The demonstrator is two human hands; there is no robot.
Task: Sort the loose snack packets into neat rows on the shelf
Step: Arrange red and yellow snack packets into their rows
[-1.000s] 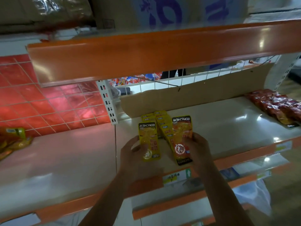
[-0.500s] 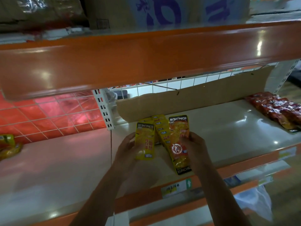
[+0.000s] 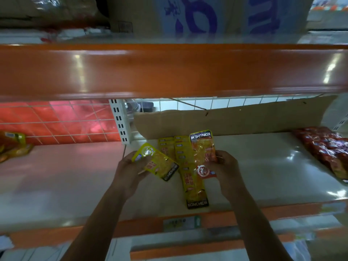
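My left hand (image 3: 130, 172) grips a yellow snack packet (image 3: 158, 162), turned slantwise with its black end toward the lower right. My right hand (image 3: 224, 168) holds an orange KONCHEW packet (image 3: 203, 149) upright, thumb across its round seal. Between the hands lies a row of yellow packets (image 3: 188, 166) overlapping on the cream shelf (image 3: 273, 176), running from the cardboard at the back toward the front edge, with a black KONCHEW band nearest me.
A cardboard sheet (image 3: 244, 121) stands along the back of the shelf. Red packets (image 3: 327, 149) are stacked at the right. Yellow packets (image 3: 13, 146) lie at the far left. A white upright post (image 3: 120, 121) divides the bays. An orange upper shelf beam (image 3: 169, 68) hangs above.
My left hand has turned its yellow packet from upright to slanted. My right hand has lifted the orange packet a little higher. The view has tilted down.
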